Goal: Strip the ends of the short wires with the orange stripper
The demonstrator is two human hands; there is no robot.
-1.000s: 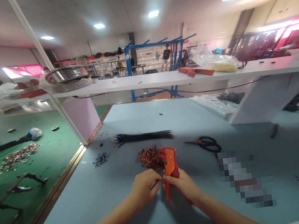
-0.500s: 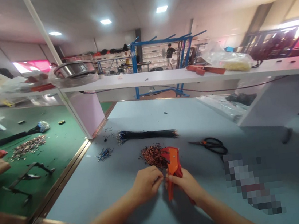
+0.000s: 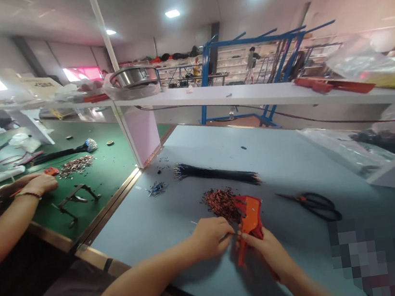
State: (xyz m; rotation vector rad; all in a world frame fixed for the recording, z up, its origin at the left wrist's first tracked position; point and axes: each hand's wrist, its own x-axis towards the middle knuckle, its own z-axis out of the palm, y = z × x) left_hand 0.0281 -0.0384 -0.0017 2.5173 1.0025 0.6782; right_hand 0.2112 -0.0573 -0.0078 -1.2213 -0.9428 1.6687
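orange and red hand tool (image 3: 251,212) is in the right hand (image 3: 273,250), over the near middle of the table (image 3: 136,236), head pointing away from the person. right fingers are wrapped on its handles, thumb on the near side. can't tell if the tool's jaws meet. left hand (image 3: 212,236) is just left of it, fingers together, pinching a thin dark strand (image 3: 235,234) that runs toward the tool; far end is hard to make out.

touching or right behind the tool head: heap of reddish-brown bits (image 3: 219,202). past that, black wire bundle (image 3: 219,173) lying crosswise, ends fanned on the left. small pile of blue pieces (image 3: 156,188) left of the heap. black-handled scissors (image 3: 317,205) lie on the right, point facing left. lower right corner is pixelated, can't read it.

further out: white shelf (image 3: 248,94) spans the back, with a metal bowl (image 3: 134,76) in plastic and red-orange tools (image 3: 333,85) on it. left, over the metal edge strip: green table (image 3: 110,162), co-worker's hands (image 3: 38,185) at a red tool (image 3: 51,171), next to another heap of bits (image 3: 76,166).
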